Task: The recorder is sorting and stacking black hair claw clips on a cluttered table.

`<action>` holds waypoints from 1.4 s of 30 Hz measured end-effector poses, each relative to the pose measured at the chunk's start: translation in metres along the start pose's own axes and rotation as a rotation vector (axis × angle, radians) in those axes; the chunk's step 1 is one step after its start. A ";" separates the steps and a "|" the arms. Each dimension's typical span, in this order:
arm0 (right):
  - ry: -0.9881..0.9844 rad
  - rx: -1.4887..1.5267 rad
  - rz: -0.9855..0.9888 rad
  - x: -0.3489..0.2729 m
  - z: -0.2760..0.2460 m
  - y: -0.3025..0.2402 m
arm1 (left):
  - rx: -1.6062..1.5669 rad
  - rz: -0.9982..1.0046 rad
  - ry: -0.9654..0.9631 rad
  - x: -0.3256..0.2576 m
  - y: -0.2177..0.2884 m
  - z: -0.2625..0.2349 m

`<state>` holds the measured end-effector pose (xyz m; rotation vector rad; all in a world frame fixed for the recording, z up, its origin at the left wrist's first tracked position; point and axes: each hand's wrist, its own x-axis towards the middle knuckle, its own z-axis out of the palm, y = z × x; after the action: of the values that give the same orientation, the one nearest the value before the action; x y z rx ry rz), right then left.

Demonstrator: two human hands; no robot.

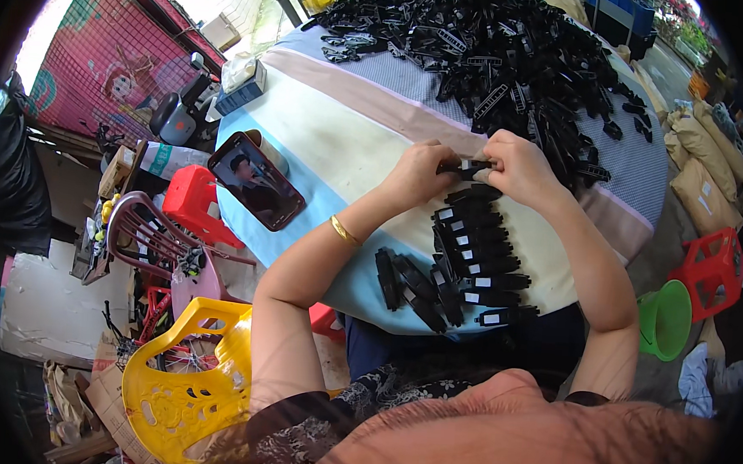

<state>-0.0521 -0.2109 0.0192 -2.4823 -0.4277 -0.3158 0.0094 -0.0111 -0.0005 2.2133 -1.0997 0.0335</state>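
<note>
My left hand (420, 174) and my right hand (522, 169) meet over the middle of the table, both closed. Between their fingertips they hold a small black plastic part (467, 166); its exact kind is too small to make out. Just below the hands, a column of similar black parts (476, 254) lies stacked side by side, several with a small white patch. Left of that column, longer black strips of parts (419, 288) lie at a slant near the table's front edge. Beyond my hands spreads a large heap of loose black plastic parts (505, 66).
A phone (257, 181) leans on a round holder at the left, with a tissue box (242, 84) behind it. A yellow chair (188, 382) and red stool (193, 204) stand left of the table. On the right are a green bucket (665, 320), red stool (709, 271) and sacks (704, 193).
</note>
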 end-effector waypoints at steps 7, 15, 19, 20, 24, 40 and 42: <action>-0.013 -0.126 0.014 -0.003 -0.012 0.003 | 0.001 -0.094 0.015 0.000 0.004 -0.001; -0.002 -0.060 -0.156 0.002 0.005 0.021 | -0.250 -0.197 -0.013 0.005 0.013 0.003; 0.033 -0.094 -0.210 0.001 0.005 0.014 | -0.193 -0.158 0.000 0.003 0.011 0.002; 0.035 -0.093 -0.216 0.002 0.000 0.011 | -0.200 -0.135 -0.037 0.002 0.009 0.001; 0.128 -0.151 -0.138 0.004 -0.010 0.024 | -0.276 -0.087 -0.352 0.011 0.011 -0.009; 0.223 -0.595 -0.182 0.007 0.008 0.032 | -0.107 -0.183 0.168 0.107 -0.024 0.027; 0.195 -0.610 -0.188 0.005 0.005 0.036 | -0.324 -0.209 0.082 0.092 -0.024 0.015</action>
<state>-0.0335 -0.2348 -0.0019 -2.9577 -0.5456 -0.8681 0.0821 -0.0737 0.0026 2.0015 -0.7646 -0.1333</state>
